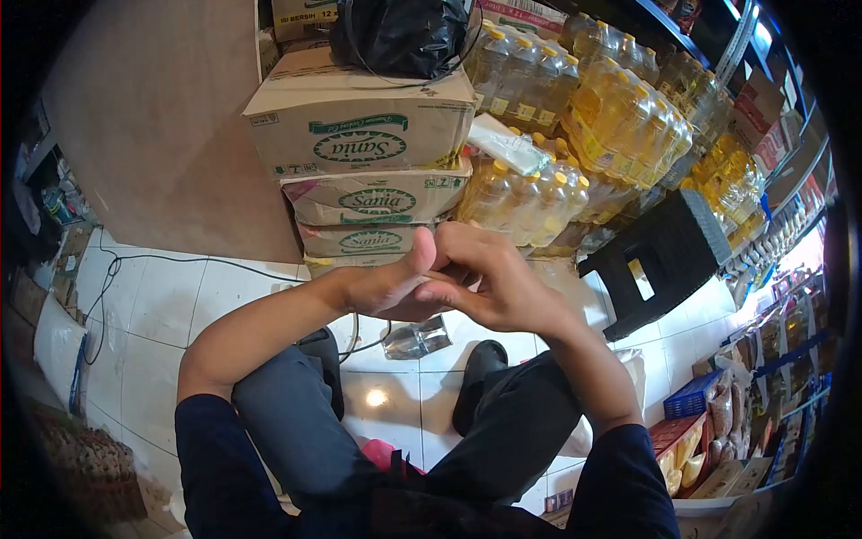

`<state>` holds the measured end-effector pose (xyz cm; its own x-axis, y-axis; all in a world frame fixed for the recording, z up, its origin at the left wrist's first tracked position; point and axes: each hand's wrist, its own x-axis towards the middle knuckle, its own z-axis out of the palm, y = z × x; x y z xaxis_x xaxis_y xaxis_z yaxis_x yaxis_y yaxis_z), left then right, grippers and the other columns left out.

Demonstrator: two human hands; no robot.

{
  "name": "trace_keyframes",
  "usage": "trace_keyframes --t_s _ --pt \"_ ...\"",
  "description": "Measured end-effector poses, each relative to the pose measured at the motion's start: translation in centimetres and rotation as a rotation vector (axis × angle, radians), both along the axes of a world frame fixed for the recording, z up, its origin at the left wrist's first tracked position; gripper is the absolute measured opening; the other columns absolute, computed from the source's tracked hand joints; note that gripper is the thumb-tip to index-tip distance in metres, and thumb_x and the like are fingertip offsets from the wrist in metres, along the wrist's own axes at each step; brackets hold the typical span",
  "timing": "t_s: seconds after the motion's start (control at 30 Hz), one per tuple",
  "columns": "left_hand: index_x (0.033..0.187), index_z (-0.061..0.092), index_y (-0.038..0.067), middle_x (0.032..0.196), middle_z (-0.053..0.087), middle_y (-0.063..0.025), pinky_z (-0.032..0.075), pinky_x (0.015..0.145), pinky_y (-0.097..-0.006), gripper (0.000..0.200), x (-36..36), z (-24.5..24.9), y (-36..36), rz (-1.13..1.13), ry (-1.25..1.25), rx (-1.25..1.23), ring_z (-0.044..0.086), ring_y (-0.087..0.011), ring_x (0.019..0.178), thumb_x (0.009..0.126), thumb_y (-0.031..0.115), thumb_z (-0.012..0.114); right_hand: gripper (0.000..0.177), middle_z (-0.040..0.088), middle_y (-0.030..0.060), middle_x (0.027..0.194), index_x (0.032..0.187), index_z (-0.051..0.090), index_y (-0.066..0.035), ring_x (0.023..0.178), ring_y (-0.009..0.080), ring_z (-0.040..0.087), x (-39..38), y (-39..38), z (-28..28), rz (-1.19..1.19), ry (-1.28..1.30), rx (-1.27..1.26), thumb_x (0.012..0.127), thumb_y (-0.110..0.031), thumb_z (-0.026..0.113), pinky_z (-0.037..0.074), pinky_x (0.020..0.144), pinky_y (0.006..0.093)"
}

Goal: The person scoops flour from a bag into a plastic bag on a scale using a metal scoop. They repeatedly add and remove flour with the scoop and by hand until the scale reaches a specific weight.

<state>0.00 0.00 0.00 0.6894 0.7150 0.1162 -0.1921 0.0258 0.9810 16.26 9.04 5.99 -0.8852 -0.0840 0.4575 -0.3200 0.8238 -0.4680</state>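
My left hand (pixel 392 281) is raised in front of me over the tiled floor, its thumb pointing up and its other fingers largely hidden behind my right hand. My right hand (pixel 503 283) meets it from the right, with fingers bent and its thumb pressed near the left palm. The two hands touch each other. Whether anything small lies between them cannot be made out. Below them on the floor is a silvery plastic packet (pixel 417 339), with a dark cable beside it.
Stacked Sania cartons (pixel 359 135) stand ahead, with a black plastic bag (pixel 400 36) on top. Packs of yellow oil bottles (pixel 620 117) fill the back right. A black stool (pixel 660 260) leans at the right. A cable (pixel 206 260) crosses the white tiles.
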Motion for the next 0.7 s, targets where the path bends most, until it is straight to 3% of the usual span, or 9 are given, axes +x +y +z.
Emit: trace_keyframes --t_s 0.17,0.23,0.33,0.4,0.43,0.5,0.57,0.6,0.7 --pt "0.131 0.041 -0.002 0.127 0.035 -0.0056 0.031 0.098 -0.0327 0.107 0.9 0.6 -1.5 0.136 -0.122 -0.023 0.036 -0.0145 0.118 0.075 0.085 0.016 0.024 0.054 0.0145 0.082 0.090 0.056 0.001 0.079 0.0334 0.054 0.4 -0.7 0.7 0.048 -0.085 -0.243 0.079 -0.016 0.070 0.043 0.071 0.0397" --pt "0.119 0.047 -0.002 0.121 0.037 -0.0042 0.033 0.092 -0.0300 0.103 0.4 -0.2 -0.9 0.104 -0.083 -0.009 0.038 -0.0127 0.111 0.074 0.085 0.015 0.027 0.051 0.0124 0.080 0.088 0.054 0.000 0.074 0.0293 0.052 0.4 -0.3 -0.1 0.044 -0.037 -0.208 0.079 -0.017 0.072 0.041 0.066 0.0367" --pt "0.128 0.040 -0.005 0.129 0.038 -0.0065 0.029 0.100 -0.0307 0.116 -0.1 -0.7 -0.9 0.159 0.118 -0.088 0.036 -0.0129 0.120 0.067 0.089 0.010 0.032 0.049 0.0108 0.076 0.085 0.052 -0.002 0.070 0.0293 0.050 0.0 -0.2 -1.1 -0.031 0.028 -0.081 0.076 -0.021 0.076 0.041 0.063 0.0358" --pt "0.116 0.039 -0.002 0.119 0.041 -0.0047 0.030 0.093 -0.0279 0.109 0.2 -0.3 -1.1 0.178 0.211 -0.140 0.037 -0.0110 0.110 0.067 0.090 0.008 0.034 0.051 0.0116 0.075 0.083 0.053 -0.002 0.070 0.0323 0.051 -0.1 -0.8 -1.4 -0.089 0.079 -0.023 0.074 -0.024 0.077 0.042 0.063 0.0374" --pt "0.097 0.043 0.002 0.103 0.044 -0.0015 0.033 0.080 -0.0242 0.097 0.6 0.6 -1.4 0.165 0.212 -0.144 0.040 -0.0087 0.094 0.070 0.088 0.008 0.033 0.053 0.0127 0.076 0.082 0.055 -0.002 0.070 0.0343 0.053 -0.3 -1.4 -1.5 -0.106 0.108 -0.014 0.074 -0.025 0.077 0.043 0.064 0.0388" --pt "0.079 0.049 0.006 0.085 0.047 0.0014 0.035 0.065 -0.0204 0.091 0.6 0.7 -1.3 0.115 0.257 -0.123 0.043 -0.0063 0.076 0.073 0.086 0.007 0.036 0.052 0.0119 0.075 0.079 0.054 -0.002 0.070 0.0344 0.053 0.0 -2.2 -1.5 -0.159 0.104 0.008 0.072 -0.028 0.079 0.043 0.063 0.0393" --pt "0.083 0.053 0.004 0.080 0.047 0.0009 0.035 0.062 -0.0204 0.095 -0.2 -0.4 -0.6 0.047 0.345 -0.059 0.042 -0.0064 0.071 0.074 0.086 0.006 0.042 0.048 0.0082 0.070 0.077 0.051 -0.004 0.066 0.0304 0.050 0.2 -2.7 -1.3 -0.224 0.039 0.047 0.069 -0.032 0.082 0.041 0.061 0.0375" --pt "0.086 0.056 0.003 0.076 0.046 0.0016 0.035 0.061 -0.0205 0.100 1.2 0.8 -1.5 0.146 0.291 -0.109 0.041 -0.0062 0.068 0.071 0.088 0.005 0.040 0.048 0.0084 0.071 0.077 0.051 -0.003 0.067 0.0299 0.050 0.2 -2.6 -1.2 -0.183 0.028 0.018 0.071 -0.030 0.081 0.041 0.062 0.0374" --pt "0.090 0.054 0.003 0.073 0.042 0.0032 0.033 0.058 -0.0220 0.100 0.6 0.1 -1.2 0.075 0.331 -0.063 0.039 -0.0068 0.064 0.071 0.088 0.006 0.034 0.049 0.0093 0.074 0.080 0.053 -0.002 0.070 0.0287 0.052 0.4 -2.0 -1.0 -0.043 0.006 -0.049 0.075 -0.024 0.078 0.042 0.062 0.0369"
